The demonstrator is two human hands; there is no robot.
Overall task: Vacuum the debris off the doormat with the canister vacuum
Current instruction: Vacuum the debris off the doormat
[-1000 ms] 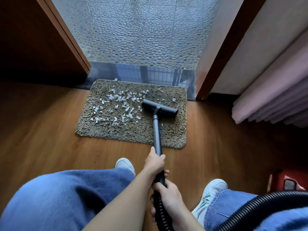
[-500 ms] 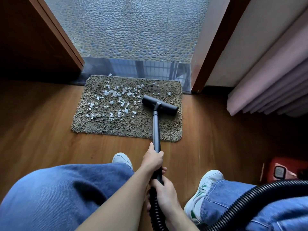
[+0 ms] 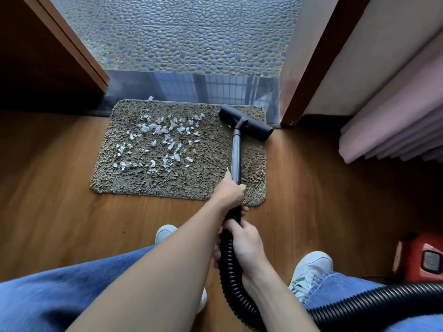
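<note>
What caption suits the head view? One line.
Left hand and right hand hold the wand, nozzle at the doormat's far right corner.

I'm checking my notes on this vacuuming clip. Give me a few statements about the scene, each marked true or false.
1. Both hands grip the vacuum: the left hand on the wand, the right hand at the hose end. True.
2. The floor head sits amid the scraps. False: it is at the doormat's far right corner, away from them.
3. The doormat is clean. False: white scraps lie across its left and middle.
4. The left hand is nearer the floor head than the right hand. True.
</note>
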